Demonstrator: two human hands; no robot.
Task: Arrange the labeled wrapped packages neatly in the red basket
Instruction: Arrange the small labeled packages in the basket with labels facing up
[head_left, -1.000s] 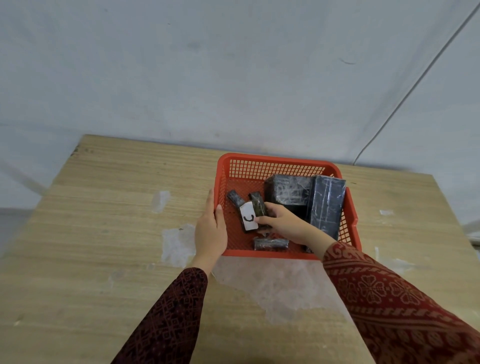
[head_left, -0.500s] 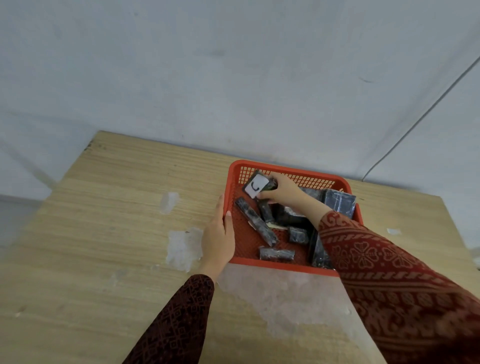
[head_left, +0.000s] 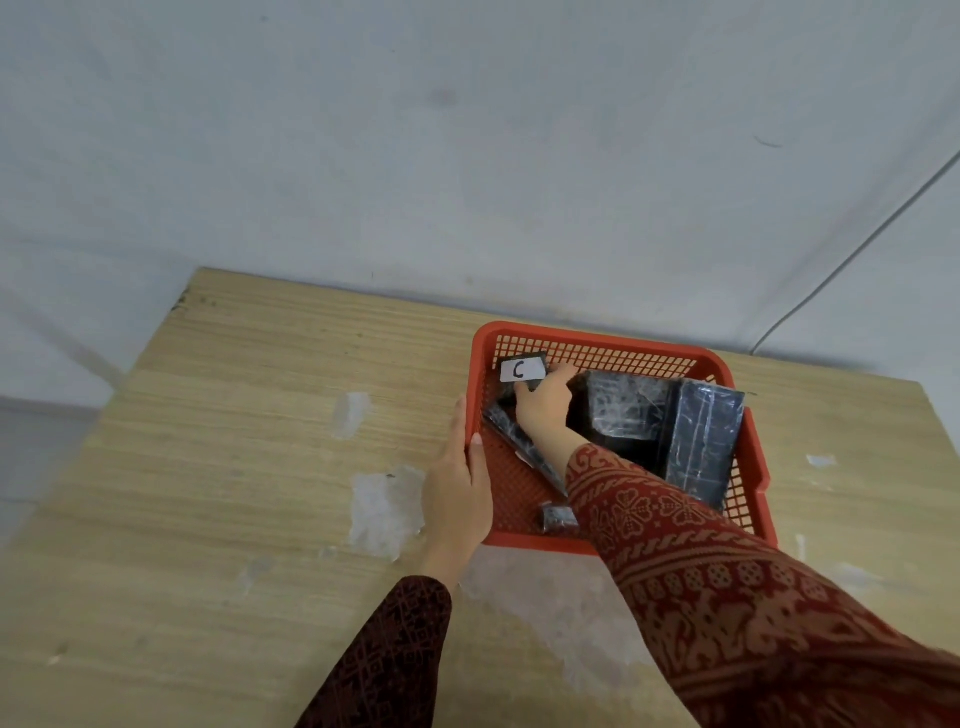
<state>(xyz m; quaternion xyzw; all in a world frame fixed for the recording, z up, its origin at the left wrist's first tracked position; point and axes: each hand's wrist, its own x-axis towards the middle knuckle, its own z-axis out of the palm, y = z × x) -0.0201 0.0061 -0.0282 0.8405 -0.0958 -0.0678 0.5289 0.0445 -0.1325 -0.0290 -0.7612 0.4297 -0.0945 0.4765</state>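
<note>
The red basket (head_left: 608, 340) sits at the far right of the wooden table. My left hand (head_left: 460, 483) grips its left rim. My right hand (head_left: 545, 410) reaches into the basket's far left corner and holds a black wrapped package with a white label marked "C" (head_left: 522, 370) against the back wall. A long thin black package (head_left: 514, 436) lies diagonally under my wrist. A large black box (head_left: 623, 410) and a tall flat black package (head_left: 701, 441) fill the right side. A small black package (head_left: 558, 517) lies near the front rim, partly hidden by my sleeve.
The wooden table (head_left: 234, 467) has pale scuffed patches left of and in front of the basket. A grey cable (head_left: 857, 249) runs down the white wall behind the basket's right corner.
My right hand carried the "C" package from the basket's middle to its far left corner and now sets it lower against the back wall. My left hand stayed on the rim.
</note>
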